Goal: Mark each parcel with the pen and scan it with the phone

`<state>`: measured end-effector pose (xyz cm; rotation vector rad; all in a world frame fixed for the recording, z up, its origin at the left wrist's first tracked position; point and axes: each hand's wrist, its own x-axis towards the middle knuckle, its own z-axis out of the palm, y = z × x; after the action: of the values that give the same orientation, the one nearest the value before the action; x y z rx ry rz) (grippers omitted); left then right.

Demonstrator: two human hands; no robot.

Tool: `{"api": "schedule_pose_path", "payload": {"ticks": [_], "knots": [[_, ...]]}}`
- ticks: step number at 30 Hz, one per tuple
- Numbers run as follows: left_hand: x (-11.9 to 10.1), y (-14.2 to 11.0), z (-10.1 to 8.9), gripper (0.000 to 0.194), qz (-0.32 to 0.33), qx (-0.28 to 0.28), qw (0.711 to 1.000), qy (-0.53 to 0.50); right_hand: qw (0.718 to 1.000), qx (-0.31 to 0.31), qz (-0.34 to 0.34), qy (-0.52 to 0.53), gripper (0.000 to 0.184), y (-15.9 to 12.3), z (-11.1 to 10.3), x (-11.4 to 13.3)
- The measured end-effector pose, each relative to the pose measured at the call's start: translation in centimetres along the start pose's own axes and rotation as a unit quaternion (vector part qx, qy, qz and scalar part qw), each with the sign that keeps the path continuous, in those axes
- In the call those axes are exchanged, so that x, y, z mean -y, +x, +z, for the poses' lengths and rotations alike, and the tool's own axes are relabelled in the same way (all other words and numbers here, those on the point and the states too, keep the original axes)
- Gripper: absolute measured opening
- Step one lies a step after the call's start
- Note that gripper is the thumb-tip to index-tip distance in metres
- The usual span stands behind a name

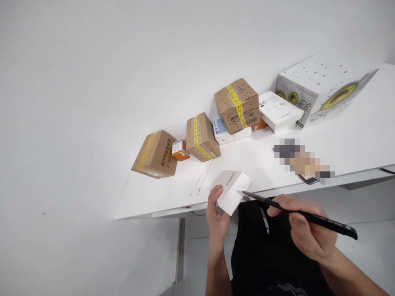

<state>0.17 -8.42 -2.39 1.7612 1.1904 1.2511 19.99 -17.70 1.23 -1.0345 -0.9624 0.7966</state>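
My left hand (218, 209) grips a small white box (231, 197) by its left side, tilted above the front edge of the table. Grey print runs along the box's upper face. In my right hand (308, 226) is a long black pen (268, 201), held between thumb and fingers. Its thin tip points left and meets or nearly meets the blank side of the white box; contact cannot be made out for certain.
Along the wall stand taped cardboard boxes (200, 142), a small orange-and-white box (180, 150), a flat white box (280, 110) and a large avocado-printed carton (327, 90). A phone (309, 179) lies right of my hands, near the edge of the white table (160, 197).
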Motion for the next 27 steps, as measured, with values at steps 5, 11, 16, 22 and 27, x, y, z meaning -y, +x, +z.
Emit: {"api": "schedule_pose_path", "payload": {"ticks": [5,11,16,22,27], "knots": [[0.1,0.0,0.0,0.041,-0.004,0.000,1.000,-0.002,0.998,0.027,-0.033,-0.039,0.015,0.5,0.4,0.3],[0.0,0.0,0.1,0.040,-0.014,-0.001,1.000,-0.005,0.999,0.004,-0.001,-0.043,0.016,0.6,0.5,0.6],[0.0,0.1,0.0,0.042,-0.006,0.004,1.000,-0.004,0.998,0.013,-0.019,-0.058,0.016,0.8,0.4,0.7],[0.1,0.1,0.0,0.043,-0.004,0.004,1.000,-0.003,0.989,0.029,-0.107,-0.099,0.017,1.1,0.7,1.1],[0.1,0.2,0.0,0.042,-0.012,0.003,1.000,0.004,0.968,-0.027,-0.213,-0.133,0.033,2.7,0.4,0.1]]}}
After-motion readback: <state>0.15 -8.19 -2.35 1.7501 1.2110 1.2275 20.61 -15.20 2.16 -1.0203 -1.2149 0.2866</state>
